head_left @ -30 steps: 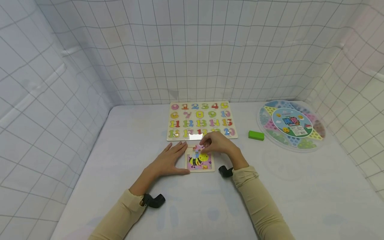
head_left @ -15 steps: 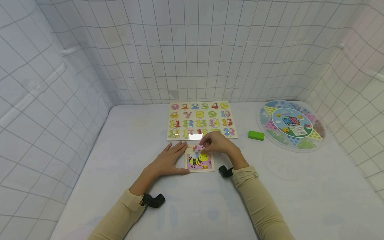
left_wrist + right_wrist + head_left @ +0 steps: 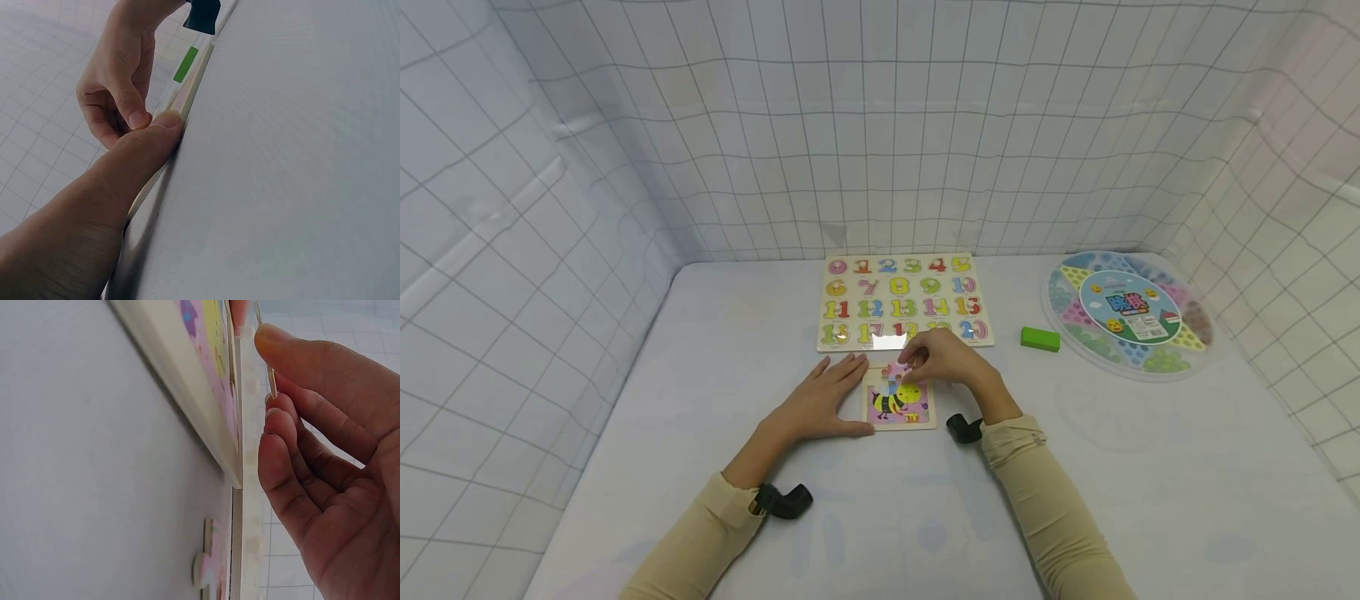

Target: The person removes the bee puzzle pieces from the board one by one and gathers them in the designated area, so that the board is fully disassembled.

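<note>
A small square wooden bee jigsaw puzzle [image 3: 901, 408] lies on the table in the head view. My left hand [image 3: 826, 404] rests against its left side, fingers spread to the top corner and thumb at the bottom one. Above the puzzle's upper part, my right hand [image 3: 943, 358] pinches a pink puzzle piece [image 3: 897, 370] between thumb and fingers. In the right wrist view this puzzle piece [image 3: 272, 381] appears edge-on, apart from the board. Another loose puzzle piece [image 3: 214, 559] lies on the table beside the board there. The right hand's fingertips hide part of the held piece.
A wooden number board [image 3: 898, 300] lies just behind the puzzle. To the right are a green block [image 3: 1041, 338] and a round checkers board [image 3: 1075, 325] in clear packaging. White grid-patterned walls [image 3: 895, 167] enclose the back and sides.
</note>
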### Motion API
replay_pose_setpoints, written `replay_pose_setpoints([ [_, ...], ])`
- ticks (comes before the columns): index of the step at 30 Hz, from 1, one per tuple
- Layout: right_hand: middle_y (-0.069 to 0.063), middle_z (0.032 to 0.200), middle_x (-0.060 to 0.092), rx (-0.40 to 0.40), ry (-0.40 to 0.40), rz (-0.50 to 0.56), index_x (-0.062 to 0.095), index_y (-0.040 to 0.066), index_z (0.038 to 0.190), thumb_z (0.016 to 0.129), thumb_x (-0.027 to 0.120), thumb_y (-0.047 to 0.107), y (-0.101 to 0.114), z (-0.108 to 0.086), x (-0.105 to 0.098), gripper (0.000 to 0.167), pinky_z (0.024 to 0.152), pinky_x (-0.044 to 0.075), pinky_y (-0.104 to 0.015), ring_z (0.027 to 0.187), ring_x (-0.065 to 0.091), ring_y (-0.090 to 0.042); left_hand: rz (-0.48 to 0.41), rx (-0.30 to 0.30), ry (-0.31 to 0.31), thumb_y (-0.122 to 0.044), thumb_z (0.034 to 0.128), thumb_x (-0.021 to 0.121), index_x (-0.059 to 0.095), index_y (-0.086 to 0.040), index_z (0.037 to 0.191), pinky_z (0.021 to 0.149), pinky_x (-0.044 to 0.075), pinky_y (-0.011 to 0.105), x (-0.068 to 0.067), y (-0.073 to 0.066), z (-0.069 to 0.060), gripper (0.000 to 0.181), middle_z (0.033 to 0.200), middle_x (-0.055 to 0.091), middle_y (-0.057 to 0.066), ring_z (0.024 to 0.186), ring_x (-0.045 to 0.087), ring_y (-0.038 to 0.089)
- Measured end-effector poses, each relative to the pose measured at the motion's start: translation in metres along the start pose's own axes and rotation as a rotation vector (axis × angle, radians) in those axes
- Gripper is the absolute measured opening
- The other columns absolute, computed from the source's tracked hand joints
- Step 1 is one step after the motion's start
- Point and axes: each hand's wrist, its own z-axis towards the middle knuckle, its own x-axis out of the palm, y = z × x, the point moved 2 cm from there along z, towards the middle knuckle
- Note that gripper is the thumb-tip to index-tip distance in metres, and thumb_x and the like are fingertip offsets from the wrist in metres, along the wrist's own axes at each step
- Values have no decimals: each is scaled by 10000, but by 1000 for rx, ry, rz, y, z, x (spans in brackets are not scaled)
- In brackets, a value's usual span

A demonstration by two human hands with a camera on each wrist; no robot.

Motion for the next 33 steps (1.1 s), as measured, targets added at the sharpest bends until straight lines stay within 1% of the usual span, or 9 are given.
replay_pose_setpoints([
  [6, 9, 843, 681, 6, 1, -5, 740, 119, 968, 764, 834, 208, -1, -1, -1, 241, 649, 502, -229, 742, 585, -126, 9, -5, -1, -731, 766, 616, 197, -132, 1564, 1256, 68, 478, 0, -1, 1, 1083, 1640, 191, 3, 1526, 158, 203],
  [11, 3, 825, 675, 28, -14, 1, 743, 123, 957, 756, 839, 217, -6, -9, -6, 241, 626, 497, -240, 724, 573, -132, 0, 4, 1, -735, 768, 612, 203, -130, 1563, 1253, 79, 491, 1, -3, 1, 1080, 1639, 194, 12, 1525, 161, 217],
  [16, -10, 826, 676, 47, -29, 15, 742, 114, 971, 756, 840, 211, -19, -22, -18, 255, 627, 508, -251, 719, 579, -135, 9, 14, -8, -731, 767, 615, 221, -114, 1558, 1250, 92, 497, 0, -5, 0, 1078, 1635, 213, 30, 1521, 178, 232],
  [22, -19, 832, 683, 63, -52, -17, 742, 104, 984, 760, 837, 194, -36, -37, -36, 260, 662, 513, -261, 733, 589, -142, 14, 11, -13, -709, 768, 628, 229, -109, 1555, 1251, 95, 497, -1, -4, 0, 1067, 1633, 221, 32, 1521, 179, 226],
  [26, -25, 844, 683, 116, -48, -23, 743, 99, 993, 763, 833, 200, -50, -47, -46, 267, 674, 511, -258, 748, 586, -150, 16, 11, -7, -703, 774, 627, 228, -106, 1556, 1250, 98, 501, -1, -3, 0, 1061, 1633, 219, 36, 1522, 178, 230],
  [30, -41, 865, 679, 185, -33, 16, 737, 81, 1006, 773, 826, 193, -63, -55, -54, 274, 687, 505, -253, 766, 581, -156, 17, 9, -7, -695, 775, 632, 225, -105, 1556, 1250, 95, 499, -2, -4, -1, 1060, 1633, 219, 39, 1521, 180, 234],
  [33, -48, 878, 683, 213, -32, 33, 736, 74, 1016, 775, 822, 184, -69, -60, -58, 279, 695, 502, -260, 773, 582, -162, 14, 8, -7, -695, 775, 632, 222, -104, 1556, 1251, 90, 498, -2, -4, -1, 1063, 1634, 215, 40, 1521, 177, 235],
])
